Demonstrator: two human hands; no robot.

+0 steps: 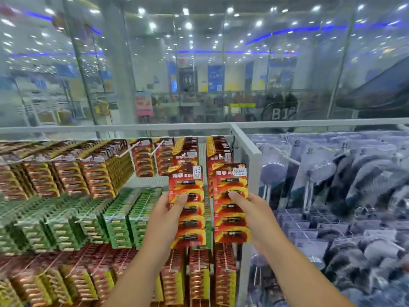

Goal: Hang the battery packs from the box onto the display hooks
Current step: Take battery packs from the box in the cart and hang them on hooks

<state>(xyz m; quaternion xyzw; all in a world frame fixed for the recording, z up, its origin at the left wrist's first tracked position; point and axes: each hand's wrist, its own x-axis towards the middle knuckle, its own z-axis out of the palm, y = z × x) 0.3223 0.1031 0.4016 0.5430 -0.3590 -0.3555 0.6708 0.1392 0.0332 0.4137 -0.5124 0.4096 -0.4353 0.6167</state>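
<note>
My left hand (169,214) grips a red-and-yellow battery pack (188,187) by its left edge, thumb across the front. My right hand (251,214) holds a second red battery pack (231,227) by its right edge, with the thumb on its face. Both packs stand upright side by side in front of the top row of hanging red packs (218,149) at the right end of the display. Two hooks (158,147) with fewer packs stick out just left of them. No box is in view.
Rows of red packs (95,171) hang upper left, green packs (119,222) in the middle, and red-yellow packs (199,273) below. A grey divider post (245,142) separates the section of shower heads (321,173) on the right. A glass wall stands behind.
</note>
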